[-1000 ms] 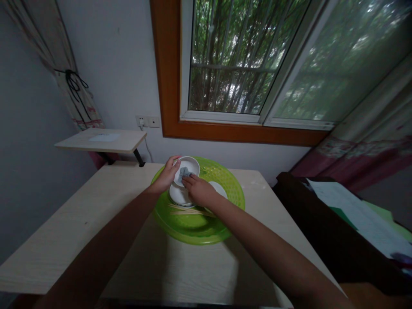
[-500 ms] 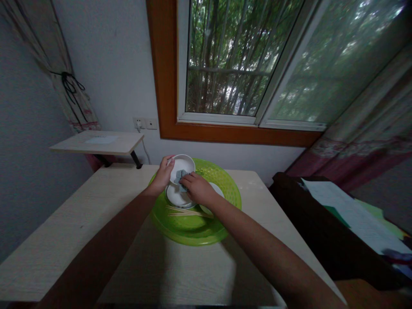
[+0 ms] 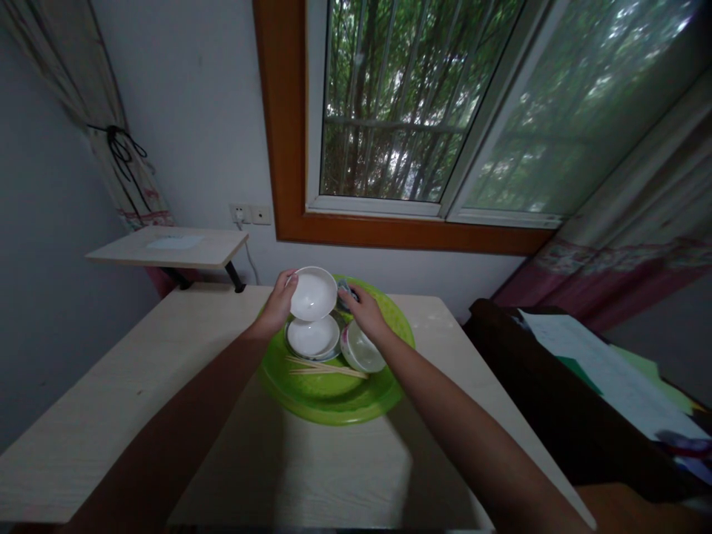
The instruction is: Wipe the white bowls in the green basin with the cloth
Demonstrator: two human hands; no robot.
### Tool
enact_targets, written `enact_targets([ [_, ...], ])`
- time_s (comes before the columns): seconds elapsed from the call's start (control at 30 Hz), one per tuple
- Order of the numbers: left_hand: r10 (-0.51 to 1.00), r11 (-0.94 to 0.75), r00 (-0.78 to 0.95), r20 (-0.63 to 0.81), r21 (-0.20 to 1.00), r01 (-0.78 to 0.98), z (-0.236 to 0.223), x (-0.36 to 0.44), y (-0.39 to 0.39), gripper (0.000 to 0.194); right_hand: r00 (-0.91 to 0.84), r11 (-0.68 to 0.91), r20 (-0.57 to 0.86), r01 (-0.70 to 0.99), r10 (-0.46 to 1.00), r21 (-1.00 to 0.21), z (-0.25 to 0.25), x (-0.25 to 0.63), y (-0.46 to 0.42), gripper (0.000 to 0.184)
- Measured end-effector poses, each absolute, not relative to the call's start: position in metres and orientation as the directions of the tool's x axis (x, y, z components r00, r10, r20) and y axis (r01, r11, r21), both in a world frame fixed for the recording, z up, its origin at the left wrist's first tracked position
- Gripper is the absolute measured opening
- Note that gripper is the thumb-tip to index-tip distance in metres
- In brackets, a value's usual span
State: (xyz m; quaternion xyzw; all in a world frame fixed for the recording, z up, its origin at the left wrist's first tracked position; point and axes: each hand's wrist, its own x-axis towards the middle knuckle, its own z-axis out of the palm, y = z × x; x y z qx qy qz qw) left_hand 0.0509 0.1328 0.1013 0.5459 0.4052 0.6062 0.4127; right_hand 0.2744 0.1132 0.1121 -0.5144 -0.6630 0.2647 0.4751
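Bowl (image 3: 314,294) with a glossy white inside is held up over the far left part of the green tray (image 3: 334,408) in the head view, its round mouth tipped toward the camera; the left hand (image 3: 281,300) grips its left rim, thumb at the edge, the other fingers mostly hidden; the right hand (image 3: 360,308) is curled closed on a crumpled grey cloth (image 3: 343,285) just beside the right rim, and whether cloth and rim touch cannot be told; a second white bowl (image 3: 313,337) sits just nearer in the tray, smooth, round, mouth up; to its right a patterned bowl (image 3: 364,351) leans, mouth tipped rightward, pinkish marks outside; slender, pale chopsticks (image 3: 328,368) lie in front, long axis running side to side; the tray is round, shiny and plastic-looking; beneath it the counter (image 3: 345,475) shows pale wood grain.
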Motion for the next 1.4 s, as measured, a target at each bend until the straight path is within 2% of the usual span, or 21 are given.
enact_targets([
  [0.07, 0.945, -0.328, -0.013, 0.327, 0.944, -0.039, 0.106, 0.053, 0.128, 0.049, -0.102, 0.326, 0.313, 0.415, 0.944, -0.849, 0.112, 0.271, 0.11, 0.039],
  [0.13, 0.942, -0.332, 0.043, 0.332, 0.943, 0.001, 0.112, 0.054, 0.121, 0.049, -0.145, 0.304, 0.268, 0.474, 0.953, -0.826, 0.112, 0.268, 0.107, 0.035],
  [0.23, 0.924, -0.374, 0.118, 0.363, 0.923, 0.095, 0.122, 0.058, 0.109, 0.047, -0.164, 0.278, 0.225, 0.53, 0.961, -0.801, 0.109, 0.269, 0.106, 0.027],
  [0.37, 0.882, -0.462, 0.21, 0.422, 0.864, 0.202, 0.132, 0.062, 0.098, 0.045, -0.153, 0.259, 0.21, 0.517, 0.966, -0.816, 0.103, 0.271, 0.108, 0.024],
  [0.57, 0.859, -0.504, 0.257, 0.442, 0.818, 0.278, 0.125, 0.063, 0.105, 0.06, -0.039, 0.262, 0.276, 0.461, 0.96, -0.848, 0.1, 0.272, 0.117, 0.027],
  [0.73, 0.878, -0.475, 0.195, 0.438, 0.739, 0.478, 0.107, 0.064, 0.12, 0.054, 0.03, 0.315, 0.368, 0.457, 0.929, -0.832, 0.102, 0.276, 0.122, 0.026],
  [0.83, 0.91, -0.412, 0.176, 0.376, 0.768, 0.49, 0.104, 0.064, 0.12, 0.052, 0.002, 0.373, 0.429, 0.488, 0.903, -0.789, 0.103, 0.274, 0.12, 0.027],
  [0.93, 0.908, -0.409, 0.143, 0.394, 0.761, 0.504, 0.106, 0.064, 0.117, 0.052, -0.047, 0.439, 0.488, 0.518, 0.871, -0.734, 0.106, 0.272, 0.115, 0.033],
  [1.13, 0.853, -0.504, 0.239, 0.464, 0.614, 0.607, 0.111, 0.065, 0.111, 0.061, -0.196, 0.558, 0.586, 0.633, 0.786, -0.537, 0.115, 0.275, 0.107, 0.053],
  [1.27, 0.884, -0.427, 0.224, 0.411, 0.51, 0.747, 0.115, 0.066, 0.105, 0.065, -0.266, 0.556, 0.58, 0.725, 0.77, -0.406, 0.121, 0.273, 0.101, 0.055],
  [1.4, 0.887, -0.404, 0.211, 0.41, 0.472, 0.783, 0.119, 0.068, 0.099, 0.065, -0.243, 0.533, 0.579, 0.742, 0.778, -0.406, 0.123, 0.267, 0.097, 0.058],
])
